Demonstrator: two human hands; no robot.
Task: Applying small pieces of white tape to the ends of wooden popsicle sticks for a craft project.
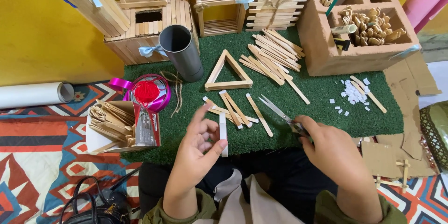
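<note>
My left hand (198, 147) pinches a narrow white strip (223, 135) upright between thumb and fingers, above the near edge of the green mat (322, 93). My right hand (333, 151) grips a pair of scissors (280, 112), blades open and pointing up-left toward the strip. Several loose wooden craft sticks (235, 110) lie on the mat just beyond both hands. A triangle of glued sticks (227, 72) lies farther back.
A grey tube (182, 51), a red and pink ribbon spool (148, 92), a box of sticks (119, 126), a pile of sticks (273, 54), white paper scraps (353, 94), a brick organiser (359, 26), stick-built houses (149, 19), a black bag (95, 203).
</note>
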